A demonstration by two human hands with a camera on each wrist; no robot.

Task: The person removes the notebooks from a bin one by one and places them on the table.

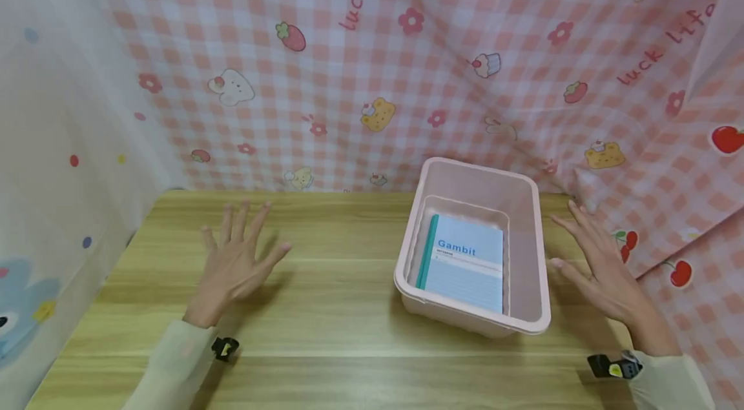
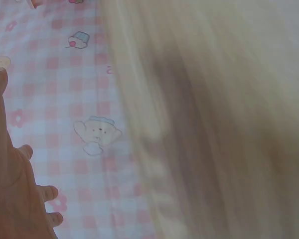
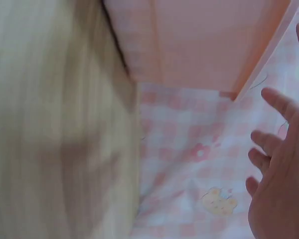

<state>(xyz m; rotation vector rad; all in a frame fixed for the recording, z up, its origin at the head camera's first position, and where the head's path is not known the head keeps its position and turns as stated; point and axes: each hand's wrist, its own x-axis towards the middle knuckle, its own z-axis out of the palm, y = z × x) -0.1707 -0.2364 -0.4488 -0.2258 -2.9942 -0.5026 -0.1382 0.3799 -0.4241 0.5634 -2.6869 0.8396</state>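
A pink plastic bin (image 1: 473, 316) stands on the right half of the wooden table. Inside it lies a light blue notebook (image 1: 471, 268) with a green spine and "Gambit" on its cover. My left hand (image 1: 232, 268) hovers over the left side of the table, fingers spread and straight, holding nothing. To the right of the bin is my right hand (image 1: 599, 268), its fingers extended toward the bin's side wall with a gap between. In the right wrist view, the bin's outer wall (image 3: 189, 45) fills the top, and the right hand (image 3: 284, 169) is beside it.
The wooden table (image 1: 325, 307) meets a pink checked curtain (image 1: 325, 74) along its back edge. More of the printed cloth hangs close on the right, and a white patterned curtain (image 1: 58, 139) borders the left side. Each wrist wears a dark strap.
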